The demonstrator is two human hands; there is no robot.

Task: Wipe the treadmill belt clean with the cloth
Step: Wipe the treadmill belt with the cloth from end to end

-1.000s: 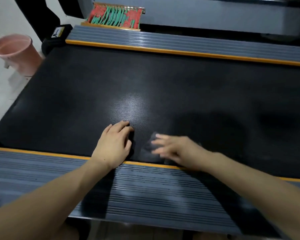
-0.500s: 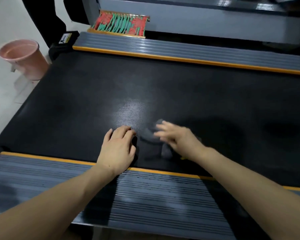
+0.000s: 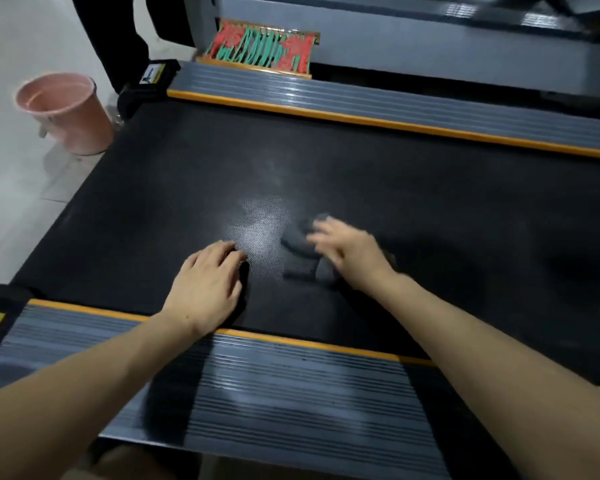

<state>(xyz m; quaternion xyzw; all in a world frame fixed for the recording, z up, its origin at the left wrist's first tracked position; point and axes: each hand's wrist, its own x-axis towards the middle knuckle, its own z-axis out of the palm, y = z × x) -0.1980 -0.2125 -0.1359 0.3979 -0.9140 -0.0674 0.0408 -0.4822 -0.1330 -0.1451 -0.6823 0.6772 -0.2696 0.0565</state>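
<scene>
Pressing dark cloth (image 3: 300,242) flat onto belt (image 3: 430,202) with right hand (image 3: 352,252), fingers spread, blurred; left hand (image 3: 207,284) at 9 o'clock, fingers flat, bracing

Both forearms are bare to the frame edge, with no sleeves, watch or rings showing.

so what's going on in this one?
A person is wiping a treadmill belt. The right hand, blurred, presses a dark cloth flat on the belt near its front edge. The left hand rests on the belt beside it, holding nothing. A pink bucket stands on the floor at the far left.
</scene>
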